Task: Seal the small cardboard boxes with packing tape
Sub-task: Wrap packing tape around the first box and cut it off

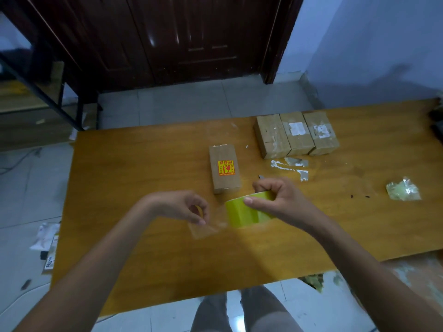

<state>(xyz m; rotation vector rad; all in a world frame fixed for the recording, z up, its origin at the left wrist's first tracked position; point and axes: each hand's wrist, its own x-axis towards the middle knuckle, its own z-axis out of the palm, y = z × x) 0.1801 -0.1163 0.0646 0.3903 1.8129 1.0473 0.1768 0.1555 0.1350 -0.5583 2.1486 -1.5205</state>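
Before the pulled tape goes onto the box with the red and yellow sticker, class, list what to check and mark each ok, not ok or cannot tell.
1. Yellow-green roll of packing tape gripped by right hand: ok.
2. Clear tape strip pinched by left hand: ok.
3. Strip free of folds: cannot tell.
4. Small brown cardboard box with sticker lying flat on wooden table, within reach: ok.
5. Box flaps closed: cannot tell.
6. Cutter ready: cannot tell; only a grey tip shows behind the right hand.

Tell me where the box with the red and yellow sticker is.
The stickered box lies mid-table in the head view, just beyond the tape roll, left of the three-box row.
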